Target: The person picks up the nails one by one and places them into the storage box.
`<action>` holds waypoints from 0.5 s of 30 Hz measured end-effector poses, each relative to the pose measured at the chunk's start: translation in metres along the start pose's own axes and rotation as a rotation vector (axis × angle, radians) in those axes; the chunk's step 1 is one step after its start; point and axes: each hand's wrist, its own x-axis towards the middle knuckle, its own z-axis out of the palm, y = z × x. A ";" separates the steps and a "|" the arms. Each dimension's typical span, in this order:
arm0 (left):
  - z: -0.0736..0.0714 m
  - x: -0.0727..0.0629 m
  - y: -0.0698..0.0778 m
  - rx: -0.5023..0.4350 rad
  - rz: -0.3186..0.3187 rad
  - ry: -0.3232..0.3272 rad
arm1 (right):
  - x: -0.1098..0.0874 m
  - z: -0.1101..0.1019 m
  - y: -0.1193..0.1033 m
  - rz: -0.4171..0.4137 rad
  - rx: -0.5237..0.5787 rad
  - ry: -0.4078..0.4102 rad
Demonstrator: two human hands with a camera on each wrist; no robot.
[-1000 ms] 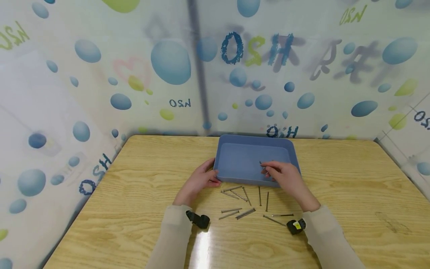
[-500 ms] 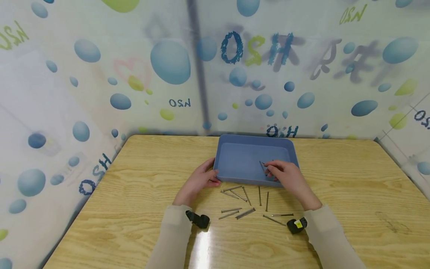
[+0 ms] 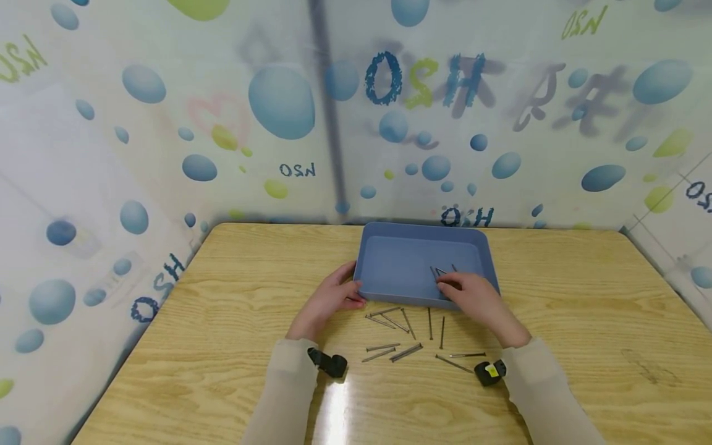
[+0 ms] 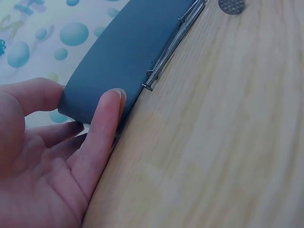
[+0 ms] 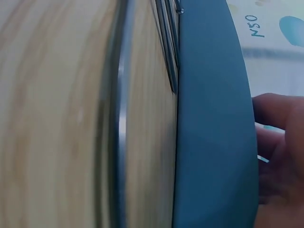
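At the left front corner of the blue tray (image 3: pixel 389 262), my left hand (image 3: pixel 332 293) grips the wall. The left wrist view shows the thumb (image 4: pixel 102 118) against the tray's outer front wall (image 4: pixel 118 57) and fingers bent behind its end. My right hand (image 3: pixel 478 300) reaches over the front wall, bent fingers down in the tray's right part. Its fingertips meet a steel nail (image 3: pixel 433 272) on the tray floor, with another nail (image 3: pixel 454 268) close by. Whether they pinch one is hidden; in the right wrist view the tray wall covers the fingertips of the hand (image 5: pixel 280 156).
Several loose nails lie on the wooden table (image 3: pixel 222 327) before the tray, among them an upright-pointing nail (image 3: pixel 430 324) and a slanted nail (image 3: pixel 453 363). A patterned curtain (image 3: pixel 222 123) stands behind the table's back edge.
My right hand has dropped slightly, lower into the tray. Nails that were near or under its fingers now show on the tray floor. The left hand and tray stay put.
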 end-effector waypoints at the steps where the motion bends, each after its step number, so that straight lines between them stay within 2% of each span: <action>1: 0.000 0.000 0.000 0.001 -0.002 0.000 | 0.000 0.000 0.000 -0.002 -0.012 -0.007; 15: -0.001 0.001 -0.002 0.011 0.015 -0.016 | 0.000 0.004 -0.001 -0.008 -0.127 -0.017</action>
